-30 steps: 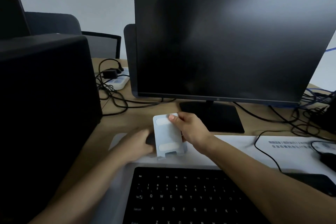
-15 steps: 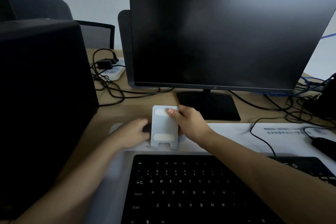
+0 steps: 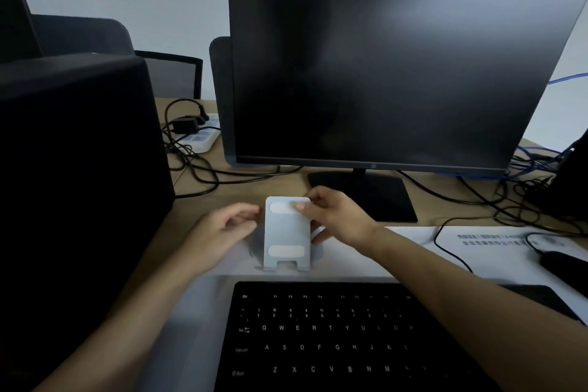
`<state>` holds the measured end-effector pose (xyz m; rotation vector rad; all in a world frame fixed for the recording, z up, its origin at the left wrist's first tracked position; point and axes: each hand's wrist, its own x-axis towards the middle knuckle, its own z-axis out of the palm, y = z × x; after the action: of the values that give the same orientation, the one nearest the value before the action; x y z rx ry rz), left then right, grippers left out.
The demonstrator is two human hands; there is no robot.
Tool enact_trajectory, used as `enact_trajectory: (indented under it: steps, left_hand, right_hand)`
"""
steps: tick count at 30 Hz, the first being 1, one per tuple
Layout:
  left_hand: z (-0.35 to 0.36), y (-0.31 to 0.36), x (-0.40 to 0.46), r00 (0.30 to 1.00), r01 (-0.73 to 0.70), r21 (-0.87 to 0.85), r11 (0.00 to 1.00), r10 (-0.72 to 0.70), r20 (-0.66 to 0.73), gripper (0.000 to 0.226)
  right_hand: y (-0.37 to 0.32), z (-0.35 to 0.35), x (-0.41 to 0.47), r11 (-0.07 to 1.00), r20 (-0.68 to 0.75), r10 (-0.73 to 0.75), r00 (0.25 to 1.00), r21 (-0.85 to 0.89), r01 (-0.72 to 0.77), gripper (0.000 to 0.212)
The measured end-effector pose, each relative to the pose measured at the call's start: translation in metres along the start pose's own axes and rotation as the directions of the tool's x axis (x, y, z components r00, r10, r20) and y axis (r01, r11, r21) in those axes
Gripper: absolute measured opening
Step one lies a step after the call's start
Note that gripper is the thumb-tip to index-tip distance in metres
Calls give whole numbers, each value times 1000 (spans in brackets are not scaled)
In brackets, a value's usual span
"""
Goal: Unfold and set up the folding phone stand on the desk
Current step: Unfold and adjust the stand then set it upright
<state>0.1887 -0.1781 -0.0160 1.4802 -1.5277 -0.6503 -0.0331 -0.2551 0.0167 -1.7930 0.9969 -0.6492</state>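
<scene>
Your right hand (image 3: 334, 216) pinches the upright phone stand's (image 3: 287, 232) top edge; your left hand (image 3: 222, 229) hovers relaxed just beside it

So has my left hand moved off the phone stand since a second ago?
Yes. The left hand has drawn back leftward from the phone stand, with a gap between them now.

pale grey phone stand (image 3: 287, 234), unfolded, upright on desk (image 3: 241, 191)

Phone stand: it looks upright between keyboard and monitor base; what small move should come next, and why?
Probably let go with the right hand, which pinches the top edge of the phone stand. The stand is upright on the desk mat and the left hand is already off it.
</scene>
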Motion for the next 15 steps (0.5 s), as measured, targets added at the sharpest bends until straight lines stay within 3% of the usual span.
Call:
enact_trajectory:
  steps: [3, 6, 8, 10, 15]
  left_hand:
    - [-7, 8, -3, 997, 4, 122, 993, -14, 79, 28]
    - [-18, 14, 1, 996, 3, -5, 1000, -3, -91, 24]
    - [-29, 16, 1, 970, 23, -124, 992, -52, -238, 25]
    - [-34, 14, 1, 952, 43, -154, 987, -88, -294, 25]
    - [-17, 9, 1, 964, 148, -111, 983, -169, -207, 16]
  right_hand:
    - [-6, -3, 3, 1000, 60, -24, 998, 16, 23, 28]
    - [-17, 6, 14, 991, -1, -54, 999, 121, 54, 18]
    - [-23, 14, 22, 991, -17, -69, 997, 116, 71, 11]
    - [-27, 22, 29, 992, -2, -83, 997, 93, 83, 13]
    - [-25, 28, 35, 993, 36, -102, 994, 71, 99, 20]
